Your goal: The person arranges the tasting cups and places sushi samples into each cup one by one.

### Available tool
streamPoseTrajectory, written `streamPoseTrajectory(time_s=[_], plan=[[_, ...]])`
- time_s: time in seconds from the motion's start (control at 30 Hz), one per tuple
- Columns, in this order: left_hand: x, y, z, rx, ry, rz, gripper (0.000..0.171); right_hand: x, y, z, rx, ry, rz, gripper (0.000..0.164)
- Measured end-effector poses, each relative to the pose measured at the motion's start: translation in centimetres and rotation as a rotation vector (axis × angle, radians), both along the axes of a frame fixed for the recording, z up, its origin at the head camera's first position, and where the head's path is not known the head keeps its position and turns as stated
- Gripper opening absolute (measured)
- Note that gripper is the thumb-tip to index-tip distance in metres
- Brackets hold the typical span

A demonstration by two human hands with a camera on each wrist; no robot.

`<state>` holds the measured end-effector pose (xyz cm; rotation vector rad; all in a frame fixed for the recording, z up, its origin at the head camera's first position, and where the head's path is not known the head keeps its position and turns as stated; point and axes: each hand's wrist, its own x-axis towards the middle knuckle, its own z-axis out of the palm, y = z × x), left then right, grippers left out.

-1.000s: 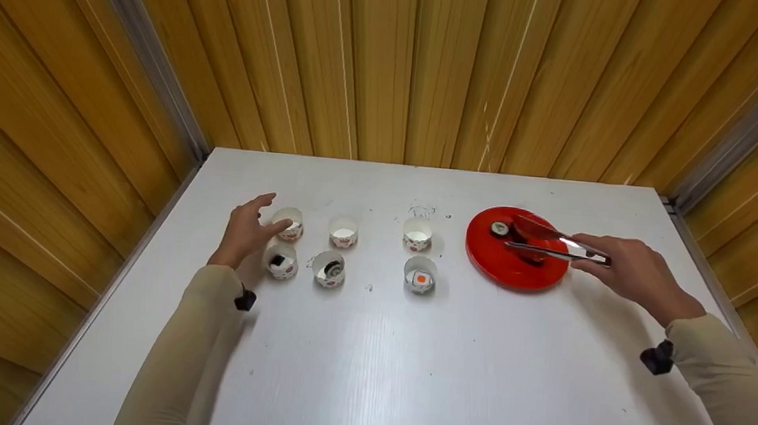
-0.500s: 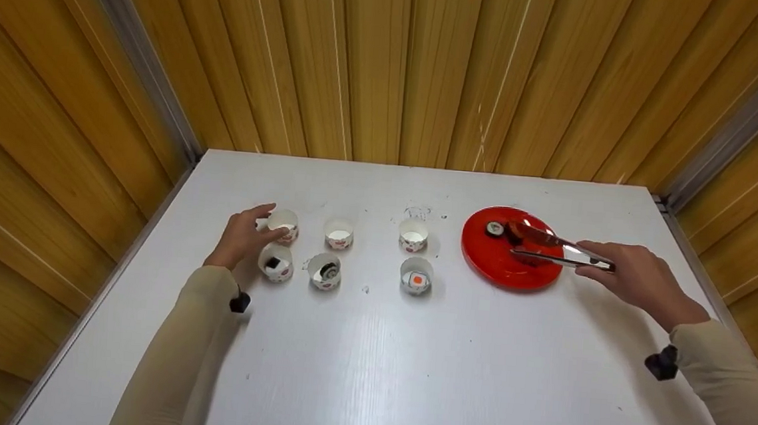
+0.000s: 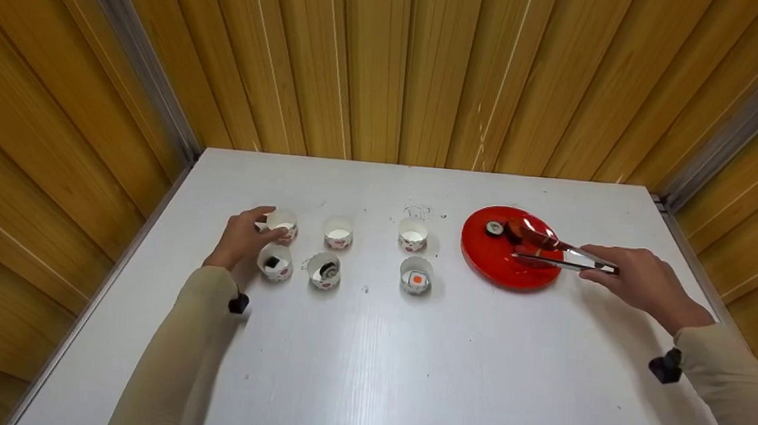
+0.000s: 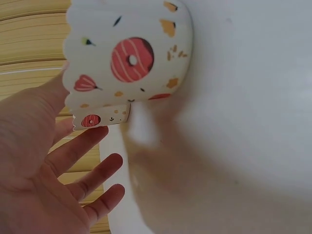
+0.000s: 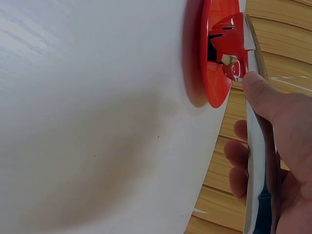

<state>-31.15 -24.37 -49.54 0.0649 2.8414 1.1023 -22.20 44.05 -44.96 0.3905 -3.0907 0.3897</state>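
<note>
My left hand (image 3: 238, 237) is at the back-left paper cup (image 3: 286, 227), thumb in front of it and index finger behind, lightly holding it. The other fingers are spread in the left wrist view. My right hand (image 3: 641, 277) grips metal tongs (image 3: 576, 261) over the red plate (image 3: 492, 267), and their arms are apart. A round sushi roll (image 3: 494, 228) lies on the plate's far left. Beside it sits a darker sushi piece (image 3: 513, 230), partly hidden by the upper tong arm. Whether the tongs touch any piece, I cannot tell.
Front-row paper cups hold sushi pieces: a black-and-white one (image 3: 273, 262), a dark swirled one (image 3: 329, 272) and one with an orange centre (image 3: 417, 280). Behind them stand a middle cup (image 3: 338, 236) and a right cup (image 3: 412, 239). Wooden panels (image 3: 376, 65) wall the table.
My left index finger has come down closer behind the back-left cup. The tongs have drawn slightly rightward and towards me, uncovering more of the dark piece. The head view has shifted a little.
</note>
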Motion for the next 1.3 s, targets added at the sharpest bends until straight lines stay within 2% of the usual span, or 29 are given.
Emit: streamPoseTrajectory(time_s=[0.37,0.87,1.0,1.3], plan=[[-0.18,-0.16,-0.39,0.009,-0.014,0.011,0.072,0.04,0.07,-0.22,0.024,0.004,-0.005,0.053],[-0.17,-0.01,-0.51,0.030,-0.031,0.020,0.073,0.16,0.34,-0.47,0.058,0.080,0.012,0.043],[-0.34,0.00,-0.50,0.029,-0.036,0.020,0.074,0.13,0.40,-0.44,0.050,0.069,0.006,0.046],[-0.37,-0.05,-0.36,0.021,-0.037,0.017,0.073,0.06,0.23,-0.38,0.042,0.054,0.001,0.041]])
